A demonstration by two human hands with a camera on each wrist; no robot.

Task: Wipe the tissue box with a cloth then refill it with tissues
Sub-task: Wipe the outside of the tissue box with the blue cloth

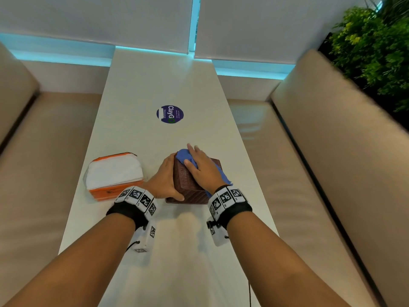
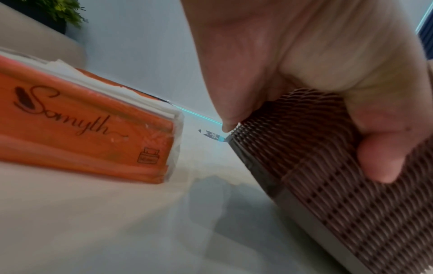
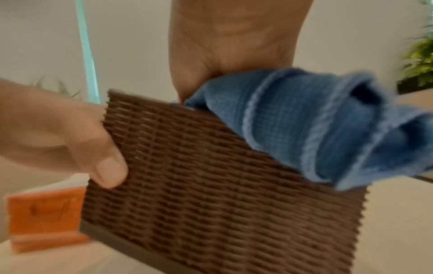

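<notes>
Hands (image 1: 164,180) on wicker tissue box (image 1: 188,185), tissues (image 1: 114,171) in orange pack (image 1: 106,191)

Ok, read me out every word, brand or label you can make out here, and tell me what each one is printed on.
"Somyth", in dark script, on the side of the orange tissue pack; the last letters are hard to tell.
"ClayGo" on the round purple sticker on the table; its smaller lines are too small to read.
Small box icon on the tissue pack, its text too blurred to read.
The wristbands carry only black-and-white marker squares, no words.
</notes>
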